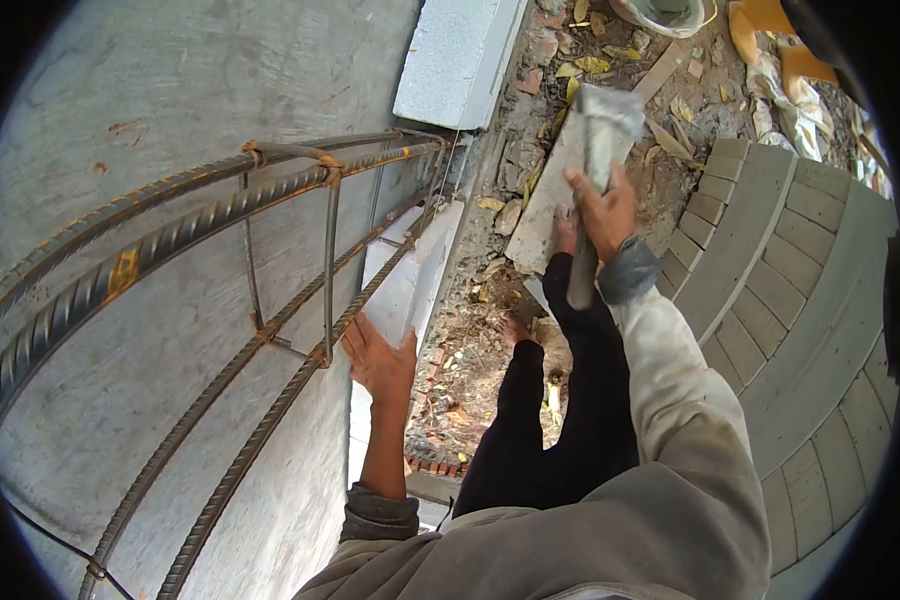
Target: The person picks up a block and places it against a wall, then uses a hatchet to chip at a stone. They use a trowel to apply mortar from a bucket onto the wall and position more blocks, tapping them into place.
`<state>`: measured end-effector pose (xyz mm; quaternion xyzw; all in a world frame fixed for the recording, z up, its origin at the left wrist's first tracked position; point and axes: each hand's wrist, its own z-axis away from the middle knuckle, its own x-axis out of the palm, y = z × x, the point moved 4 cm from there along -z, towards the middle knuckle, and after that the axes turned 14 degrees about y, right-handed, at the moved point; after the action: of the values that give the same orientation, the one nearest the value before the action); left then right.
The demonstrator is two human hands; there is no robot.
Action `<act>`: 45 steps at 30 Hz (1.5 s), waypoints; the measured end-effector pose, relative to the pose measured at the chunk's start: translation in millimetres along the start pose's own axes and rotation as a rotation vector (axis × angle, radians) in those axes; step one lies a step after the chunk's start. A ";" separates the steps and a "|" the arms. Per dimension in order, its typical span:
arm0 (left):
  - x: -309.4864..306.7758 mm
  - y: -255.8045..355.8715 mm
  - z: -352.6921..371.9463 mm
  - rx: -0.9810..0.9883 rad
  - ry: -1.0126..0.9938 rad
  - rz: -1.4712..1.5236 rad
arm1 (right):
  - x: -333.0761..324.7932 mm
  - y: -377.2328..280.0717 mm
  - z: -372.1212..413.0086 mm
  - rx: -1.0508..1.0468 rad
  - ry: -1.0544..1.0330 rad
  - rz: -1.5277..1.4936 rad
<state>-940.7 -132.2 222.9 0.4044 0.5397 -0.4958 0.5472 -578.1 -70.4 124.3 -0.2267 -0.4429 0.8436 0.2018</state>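
Grey sweatshirt [670, 500] sleeves fill the near edge of the view, above black trousers and a bare foot [515, 328] standing on rubble-strewn ground [470, 380].

The right hand [602, 212] is raised out in front, wrist cocked and forearm sloping up from the elbow. Its fingers are clamped around the shaft of a hammer [598, 140], whose heavy grey head points away to the far side and whose handle end hangs down below the cuff. A grip this high on the shaft probably gives control over the weight.

The left hand [380, 362] reaches out on a straight, bare forearm to the left. Its fingers lie flat and close together, closed on nothing, against the edge of a white block [410, 280] and just beside the lowest bar of a rusty rebar cage [270, 190]. That looks like a bracing or steadying pose.

The cage runs diagonally along a grey concrete wall [150, 80] on the left, its long ribbed bars tied together by thin stirrups. On the right lies grey block paving [770, 260].
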 end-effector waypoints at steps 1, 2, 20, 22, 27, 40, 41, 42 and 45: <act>1.0 0.9 -1.5 0.014 0.019 0.009 | 1.2 23.8 0.5 -0.037 -0.106 0.131; 1.7 -1.5 -0.2 0.026 0.032 0.011 | 4.5 41.9 4.9 -0.066 -0.216 0.262; 4.2 -3.6 0.5 0.000 -0.017 0.004 | 73.5 37.2 32.4 -0.410 -0.636 0.801; 3.7 -4.5 1.0 0.004 -0.016 -0.004 | 75.8 40.2 31.6 -0.387 -0.623 0.798; 1.1 -1.4 -0.4 0.017 -0.014 0.021 | 75.2 39.3 26.6 -0.421 -0.703 0.812; -0.7 0.0 -1.3 0.025 -0.075 -0.005 | 73.6 45.8 35.1 -0.530 -0.696 0.776; -0.1 -0.7 -0.6 0.024 -0.073 -0.013 | 74.3 50.2 38.1 -0.529 -0.702 0.747; 0.2 0.2 0.1 0.024 -0.069 -0.021 | 73.0 46.7 38.4 -0.528 -0.706 0.719; -1.1 2.5 -0.4 -0.025 -0.116 -0.055 | 62.7 35.6 30.9 -0.511 -0.730 0.771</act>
<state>-938.3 -131.3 223.7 0.3533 0.5242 -0.5264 0.5686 -651.6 -75.5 97.2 -0.1075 -0.5586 0.7460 -0.3461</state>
